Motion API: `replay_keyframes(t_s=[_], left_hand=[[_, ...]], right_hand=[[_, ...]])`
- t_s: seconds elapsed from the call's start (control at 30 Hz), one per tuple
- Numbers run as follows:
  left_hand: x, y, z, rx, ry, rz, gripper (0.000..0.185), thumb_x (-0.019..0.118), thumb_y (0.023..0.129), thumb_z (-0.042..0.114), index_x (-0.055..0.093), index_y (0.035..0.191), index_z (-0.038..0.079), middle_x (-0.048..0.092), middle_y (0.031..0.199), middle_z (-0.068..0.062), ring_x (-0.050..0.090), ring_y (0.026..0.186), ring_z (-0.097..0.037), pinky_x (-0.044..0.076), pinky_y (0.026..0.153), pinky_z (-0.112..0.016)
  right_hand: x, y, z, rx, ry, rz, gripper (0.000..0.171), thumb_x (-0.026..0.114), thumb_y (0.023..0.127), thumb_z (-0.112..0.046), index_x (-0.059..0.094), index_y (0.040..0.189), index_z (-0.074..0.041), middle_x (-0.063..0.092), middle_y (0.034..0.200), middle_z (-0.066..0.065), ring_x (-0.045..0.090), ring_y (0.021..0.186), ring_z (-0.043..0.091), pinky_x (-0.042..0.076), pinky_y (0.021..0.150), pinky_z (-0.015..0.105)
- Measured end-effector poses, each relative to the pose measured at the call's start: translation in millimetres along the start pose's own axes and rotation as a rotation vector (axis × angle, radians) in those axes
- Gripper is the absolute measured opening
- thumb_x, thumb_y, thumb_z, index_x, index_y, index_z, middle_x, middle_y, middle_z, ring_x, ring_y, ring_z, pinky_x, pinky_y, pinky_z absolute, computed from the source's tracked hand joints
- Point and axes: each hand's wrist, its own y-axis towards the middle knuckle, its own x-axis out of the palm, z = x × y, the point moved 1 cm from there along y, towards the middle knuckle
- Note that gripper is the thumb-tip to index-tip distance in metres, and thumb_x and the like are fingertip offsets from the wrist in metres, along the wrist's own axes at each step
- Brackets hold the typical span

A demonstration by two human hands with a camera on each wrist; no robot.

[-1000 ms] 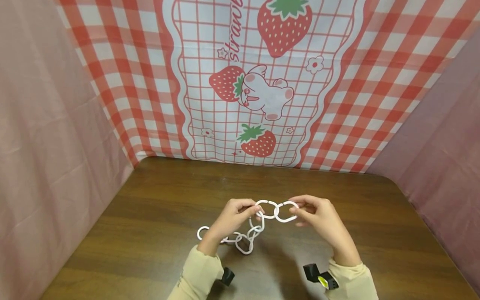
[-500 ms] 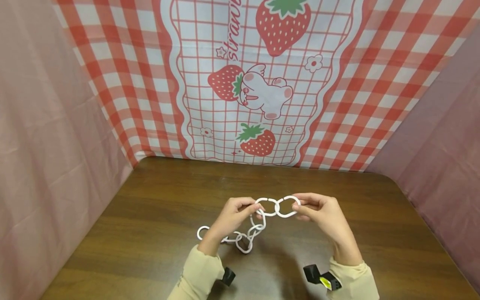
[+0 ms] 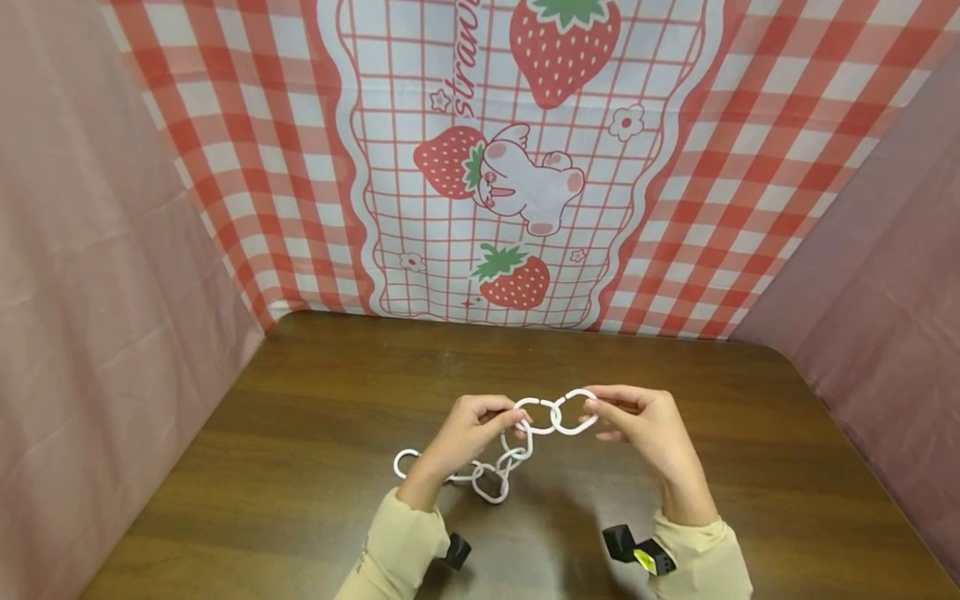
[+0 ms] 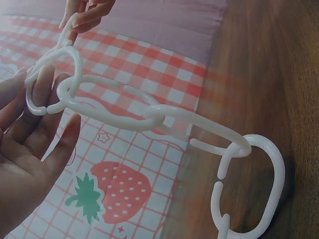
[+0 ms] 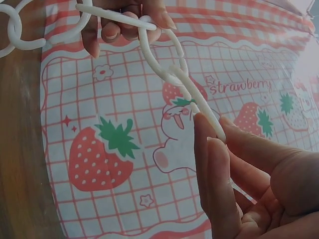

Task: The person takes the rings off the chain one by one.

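A white plastic chain of open C-shaped links runs between both hands and down to the table. My left hand pinches it at the joint of two links. From there a link hangs away toward the tabletop, joined to more below. My right hand pinches the end link between thumb and fingers, at its far side from the small gap. That end link hooks through the neighbouring link, and the pair stretches between the hands above the table. The chain's other end link lies beside the left wrist, partly hidden.
The brown wooden table has rounded back corners. Behind it hangs a red-and-white checked cloth with strawberries. Pink curtains close off both sides. Black wrist cameras sit by the sleeves.
My right hand has risen slightly, tilting the end link upward. The left hand stays almost in place with its grip kept, and the lower chain barely shifts.
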Motion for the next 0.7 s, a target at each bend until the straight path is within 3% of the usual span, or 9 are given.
replay_keyframes(t_s=[0.1, 0.2, 0.43, 0.57, 0.7], left_hand=[[0.1, -0.2, 0.4, -0.002, 0.008, -0.007, 0.022, 0.058, 0.096, 0.009, 0.069, 0.095, -0.01, 0.07, 0.081, -0.026, 0.062, 0.07, 0.004, 0.058, 0.068, -0.024], [0.8, -0.1, 1.9, -0.007, 0.019, -0.011, 0.022, 0.059, 0.096, 0.01, 0.069, 0.095, -0.009, 0.07, 0.081, -0.025, 0.062, 0.071, 0.002, 0.058, 0.069, -0.025], [2.8, 1.0, 1.7, -0.015, 0.029, -0.015, 0.021, 0.06, 0.095, 0.009, 0.07, 0.094, -0.009, 0.07, 0.083, -0.025, 0.068, 0.074, -0.019, 0.058, 0.069, -0.024], [3.8, 1.2, 1.2, -0.018, 0.033, -0.017, 0.019, 0.06, 0.095, 0.009, 0.07, 0.093, -0.008, 0.07, 0.084, -0.025, 0.069, 0.075, -0.023, 0.056, 0.069, -0.018], [4.8, 1.1, 2.0, -0.025, 0.041, -0.019, 0.02, 0.06, 0.095, 0.009, 0.07, 0.094, -0.008, 0.071, 0.084, -0.025, 0.069, 0.075, -0.025, 0.057, 0.068, -0.02]], right_hand=[[1, 0, -1, 0.011, -0.015, 0.009, 0.033, 0.068, 0.089, -0.006, 0.063, 0.115, 0.015, 0.076, 0.084, 0.011, 0.068, 0.066, 0.001, 0.061, 0.061, 0.027], [2, 1, -1, 0.02, -0.021, 0.018, 0.033, 0.069, 0.089, -0.006, 0.063, 0.114, 0.014, 0.075, 0.085, 0.017, 0.068, 0.066, 0.002, 0.061, 0.061, 0.026], [7, 2, -2, 0.008, -0.001, 0.013, 0.032, 0.069, 0.088, -0.005, 0.064, 0.112, 0.015, 0.075, 0.087, 0.015, 0.068, 0.066, 0.003, 0.061, 0.061, 0.026], [10, 2, -2, 0.013, 0.02, 0.005, 0.032, 0.068, 0.089, -0.004, 0.063, 0.113, 0.016, 0.074, 0.09, 0.018, 0.068, 0.067, 0.003, 0.061, 0.062, 0.026], [12, 2, -1, 0.018, 0.026, -0.003, 0.032, 0.067, 0.089, -0.003, 0.063, 0.113, 0.016, 0.074, 0.092, 0.021, 0.068, 0.066, 0.003, 0.061, 0.062, 0.027]])
